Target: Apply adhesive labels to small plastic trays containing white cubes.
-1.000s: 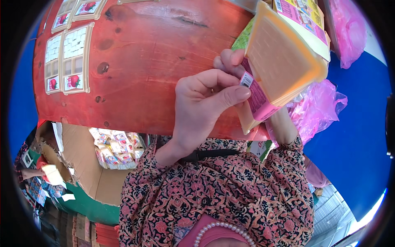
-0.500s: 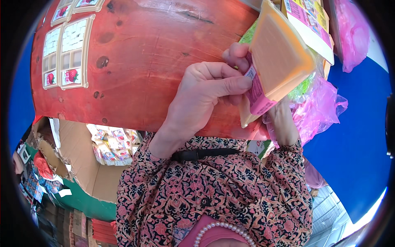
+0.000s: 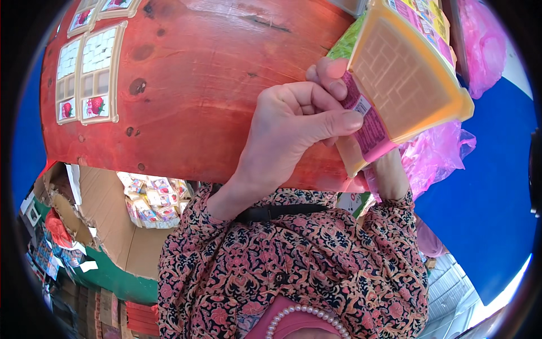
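Held up at the right of the table is a yellowish translucent plastic tray point(image 3: 403, 73), tilted, its brick-patterned underside facing me. A pink printed label band point(image 3: 367, 121) runs along its side. My left hand point(image 3: 305, 121) is closed, thumb and bent fingers pinching at this band. Behind the tray my right hand point(image 3: 390, 169) is mostly hidden; its wrist shows below the tray. Fingertips curling round the tray's far left edge appear to be its own, so it seems to support the tray from behind.
Partitioned trays point(image 3: 101, 73) with white pieces and strawberry-pictured packets lie at the left of the red table point(image 3: 192, 90). An open cardboard box point(image 3: 113, 220) below holds several small packets point(image 3: 158, 200). Pink plastic bags point(image 3: 437, 150) and green wrapping point(image 3: 347, 42) are at the right.
The tray has tilted and shifted slightly right, so its patterned underside shows more clearly. My left hand has moved a little right with it, still pinching the band.
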The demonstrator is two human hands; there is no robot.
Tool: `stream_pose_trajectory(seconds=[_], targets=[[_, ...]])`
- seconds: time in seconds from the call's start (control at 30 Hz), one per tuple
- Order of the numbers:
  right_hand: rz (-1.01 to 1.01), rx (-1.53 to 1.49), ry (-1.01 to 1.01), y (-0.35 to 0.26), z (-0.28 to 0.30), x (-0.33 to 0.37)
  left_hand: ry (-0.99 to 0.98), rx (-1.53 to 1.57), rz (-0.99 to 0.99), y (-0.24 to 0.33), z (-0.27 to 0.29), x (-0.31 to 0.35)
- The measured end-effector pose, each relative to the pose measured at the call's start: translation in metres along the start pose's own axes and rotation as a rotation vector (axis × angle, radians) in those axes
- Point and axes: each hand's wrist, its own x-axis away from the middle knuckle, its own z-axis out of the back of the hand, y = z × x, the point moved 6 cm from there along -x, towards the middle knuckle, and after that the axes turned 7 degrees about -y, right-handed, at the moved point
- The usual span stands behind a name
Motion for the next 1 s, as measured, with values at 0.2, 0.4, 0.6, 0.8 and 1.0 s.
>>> stream_pose_trajectory(seconds=[0.2, 0.4, 0.6, 0.8, 1.0], targets=[[0.008, 0.085, -0.045, -0.001, -0.011, 0.000, 0.029, -0.023, -0.023, 0.002, -0.003, 0.002], [0.086, 0.036, -0.105, -0.006, -0.015, 0.001, 0.175, -0.301, -0.460, 0.016, -0.015, 0.011], [0.065, 0.100, -0.029, 0.000, -0.007, -0.004, 0.197, -1.012, -0.833, 0.037, -0.023, 0.029], [0.091, 0.312, 0.004, -0.014, -0.020, -0.005, 0.157, -0.706, -0.587, 0.045, -0.016, 0.031], [0.152, 0.533, 0.212, -0.003, -0.019, 0.000, 0.238, -0.303, -0.311, 0.033, 0.022, 0.025]])
